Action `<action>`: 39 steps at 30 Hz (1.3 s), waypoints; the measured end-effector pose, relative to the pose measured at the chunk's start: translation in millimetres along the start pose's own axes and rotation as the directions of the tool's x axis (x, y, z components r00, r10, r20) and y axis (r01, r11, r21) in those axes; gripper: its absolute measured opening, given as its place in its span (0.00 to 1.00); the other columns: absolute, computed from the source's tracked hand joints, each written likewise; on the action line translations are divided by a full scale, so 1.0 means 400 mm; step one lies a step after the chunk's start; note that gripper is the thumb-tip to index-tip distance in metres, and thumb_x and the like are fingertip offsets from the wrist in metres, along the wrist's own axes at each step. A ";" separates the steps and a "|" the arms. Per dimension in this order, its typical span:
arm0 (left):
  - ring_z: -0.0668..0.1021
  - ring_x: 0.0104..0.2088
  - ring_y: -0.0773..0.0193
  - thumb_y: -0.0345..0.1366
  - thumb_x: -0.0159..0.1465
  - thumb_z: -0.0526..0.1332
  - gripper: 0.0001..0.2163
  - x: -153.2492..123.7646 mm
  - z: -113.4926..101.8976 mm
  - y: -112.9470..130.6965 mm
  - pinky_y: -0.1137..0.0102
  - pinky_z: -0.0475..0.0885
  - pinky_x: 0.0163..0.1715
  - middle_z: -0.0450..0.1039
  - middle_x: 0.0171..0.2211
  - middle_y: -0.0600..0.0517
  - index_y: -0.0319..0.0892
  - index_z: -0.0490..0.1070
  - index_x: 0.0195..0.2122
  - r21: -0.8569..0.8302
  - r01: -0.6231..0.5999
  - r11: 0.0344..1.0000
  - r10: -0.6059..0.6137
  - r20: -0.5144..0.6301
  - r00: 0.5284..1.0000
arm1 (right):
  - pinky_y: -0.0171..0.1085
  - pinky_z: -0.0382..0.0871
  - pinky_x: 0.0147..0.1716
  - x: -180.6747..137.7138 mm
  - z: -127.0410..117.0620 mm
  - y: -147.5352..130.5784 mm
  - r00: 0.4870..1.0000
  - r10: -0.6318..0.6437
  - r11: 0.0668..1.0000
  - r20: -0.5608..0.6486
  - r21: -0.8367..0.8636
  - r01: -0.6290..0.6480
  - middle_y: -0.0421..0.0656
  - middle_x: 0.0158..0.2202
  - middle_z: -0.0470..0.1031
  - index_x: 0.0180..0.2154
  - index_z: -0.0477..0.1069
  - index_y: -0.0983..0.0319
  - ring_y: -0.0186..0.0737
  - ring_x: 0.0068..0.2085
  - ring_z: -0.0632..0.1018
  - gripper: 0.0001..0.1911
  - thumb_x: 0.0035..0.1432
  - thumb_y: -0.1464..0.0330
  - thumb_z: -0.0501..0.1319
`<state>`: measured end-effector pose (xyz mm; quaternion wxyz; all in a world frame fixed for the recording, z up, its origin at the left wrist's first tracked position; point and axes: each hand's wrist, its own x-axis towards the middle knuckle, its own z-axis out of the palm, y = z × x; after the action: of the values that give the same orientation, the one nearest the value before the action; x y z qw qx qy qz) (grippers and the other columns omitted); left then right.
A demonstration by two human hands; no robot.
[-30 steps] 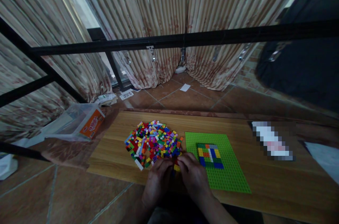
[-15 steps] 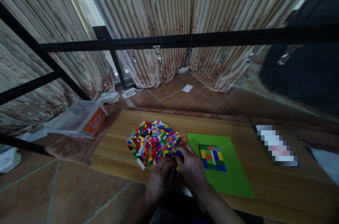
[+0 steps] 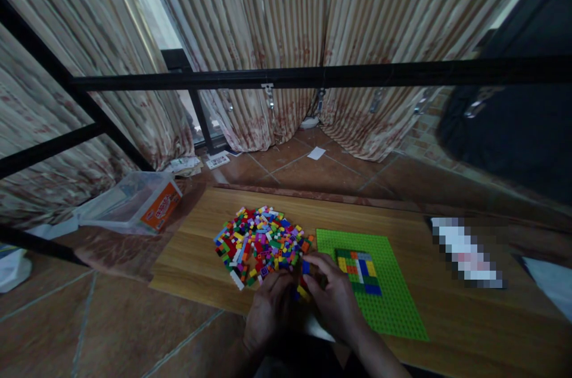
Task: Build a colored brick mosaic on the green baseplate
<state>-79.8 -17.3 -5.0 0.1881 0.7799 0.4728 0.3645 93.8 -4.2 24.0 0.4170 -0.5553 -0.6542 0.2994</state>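
Note:
A heap of small toy building bricks point(image 3: 259, 244) in many colours lies on the wooden table. Between the thumb and forefinger of my right hand point(image 3: 335, 288) is a blue brick point(image 3: 305, 267), just off the heap's right side. My left hand point(image 3: 267, 301) rests at the heap's near edge with its fingers curled together; what they hold, if anything, is hidden. Yellow bricks point(image 3: 304, 293) show between the two hands. To the right lies a green baseplate point(image 3: 393, 300), bearing a flat block of blue, yellow, green, orange and white bricks point(image 3: 360, 270).
The wooden table point(image 3: 187, 259) stretches left and right. At its far right lies a pixelated flat object point(image 3: 467, 253). A clear plastic box point(image 3: 129, 202) with an orange label stands to the left. A black metal bar point(image 3: 295, 78) crosses in front of curtains point(image 3: 268, 20).
My right hand has drawn slightly away from my left, and the blue brick now shows in its fingers. My left hand stays nearly in place. The view has tipped up slightly.

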 end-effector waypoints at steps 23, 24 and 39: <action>0.78 0.51 0.51 0.29 0.53 0.67 0.28 -0.021 0.011 -0.016 0.57 0.78 0.48 0.74 0.52 0.43 0.47 0.66 0.56 0.086 -0.013 0.996 0.008 0.061 0.998 | 0.41 0.74 0.49 0.008 -0.027 0.032 1.000 0.016 0.997 0.018 -0.072 -0.014 0.46 0.49 0.78 0.51 0.71 0.58 0.41 0.50 0.78 0.21 0.59 0.74 0.52; 0.78 0.51 0.51 0.29 0.53 0.67 0.28 -0.021 0.012 -0.018 0.57 0.79 0.48 0.74 0.52 0.42 0.47 0.66 0.56 0.095 -0.023 0.995 0.018 0.056 0.998 | 0.41 0.74 0.49 0.030 -0.024 0.030 1.000 0.019 0.996 0.010 -0.083 -0.018 0.46 0.48 0.78 0.50 0.72 0.58 0.42 0.49 0.79 0.19 0.60 0.73 0.52; 0.79 0.47 0.58 0.25 0.53 0.64 0.23 -0.010 0.016 -0.025 0.66 0.79 0.45 0.75 0.47 0.46 0.45 0.67 0.51 0.069 -0.086 0.994 0.081 0.069 0.994 | 0.34 0.67 0.44 0.238 0.068 0.023 0.986 0.108 0.883 0.128 -0.467 -0.036 0.46 0.43 0.76 0.41 0.75 0.60 0.41 0.43 0.78 0.10 0.63 0.69 0.54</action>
<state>-82.2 -15.6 -17.3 0.1599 0.8168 0.4461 0.3290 71.1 92.6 23.6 0.2105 -0.6386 -0.7151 0.1909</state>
